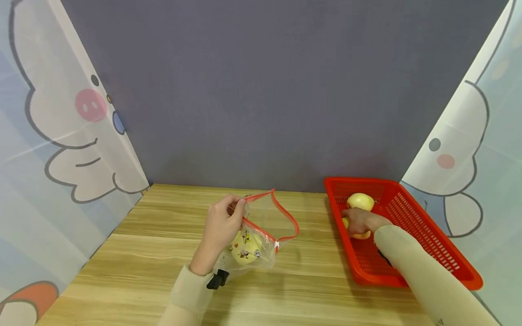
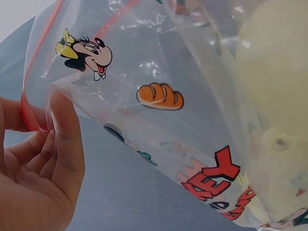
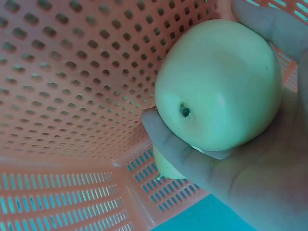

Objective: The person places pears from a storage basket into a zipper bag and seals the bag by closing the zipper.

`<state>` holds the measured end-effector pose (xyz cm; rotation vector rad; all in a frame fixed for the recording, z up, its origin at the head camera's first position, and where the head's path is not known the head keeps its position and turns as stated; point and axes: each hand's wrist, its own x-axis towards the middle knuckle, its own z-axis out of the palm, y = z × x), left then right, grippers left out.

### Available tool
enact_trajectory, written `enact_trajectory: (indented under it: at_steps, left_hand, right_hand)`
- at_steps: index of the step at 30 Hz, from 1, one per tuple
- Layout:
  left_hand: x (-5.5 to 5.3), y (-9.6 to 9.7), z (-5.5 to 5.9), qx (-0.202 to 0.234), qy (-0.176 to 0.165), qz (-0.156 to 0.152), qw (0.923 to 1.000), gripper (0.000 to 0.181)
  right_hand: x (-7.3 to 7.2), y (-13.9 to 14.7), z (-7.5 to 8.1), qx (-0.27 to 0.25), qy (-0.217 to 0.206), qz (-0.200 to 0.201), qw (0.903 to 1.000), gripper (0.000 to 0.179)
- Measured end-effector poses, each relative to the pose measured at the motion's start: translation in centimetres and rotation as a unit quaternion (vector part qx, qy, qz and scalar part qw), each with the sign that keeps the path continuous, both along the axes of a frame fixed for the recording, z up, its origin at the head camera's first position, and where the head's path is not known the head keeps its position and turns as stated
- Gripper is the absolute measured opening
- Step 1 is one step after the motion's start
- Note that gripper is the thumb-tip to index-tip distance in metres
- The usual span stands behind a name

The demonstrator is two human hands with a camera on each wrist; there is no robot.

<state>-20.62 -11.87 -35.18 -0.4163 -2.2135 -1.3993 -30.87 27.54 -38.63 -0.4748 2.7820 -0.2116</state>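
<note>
Two bare hands are busy at the wooden table (image 1: 163, 253), taking twelve o'clock as straight away from the person. The left hand (image 1: 224, 219) pinches the red-zipped edge of a clear bag (image 1: 267, 253), and the bag's mouth gapes toward three o'clock from those fingers. One pale yellow fruit (image 1: 244, 253) sits inside it, at five o'clock from that hand, behind printed cartoon figures; I can also make out a bread roll and red lettering. Over at three o'clock from the bag stands a red basket (image 1: 420, 231) with slotted walls. The right hand (image 1: 360, 222) is down in it, curled round a smooth, pale fruit (image 3: 221, 82). Another yellow fruit (image 1: 360, 200) lies just beside that hand, at its twelve o'clock. A grey panel (image 1: 265, 99) rises at the table's twelve.
</note>
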Motion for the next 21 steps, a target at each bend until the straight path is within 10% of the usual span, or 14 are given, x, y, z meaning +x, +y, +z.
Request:
enact_trajectory:
  at_steps: [21]
  left_hand:
    - [-0.2, 0.0, 0.1, -0.001, -0.008, -0.004, 1.0, 0.018]
  right_hand:
    - [0.3, -0.3, 2.1, 0.001, 0.026, -0.029, 0.9993, 0.074]
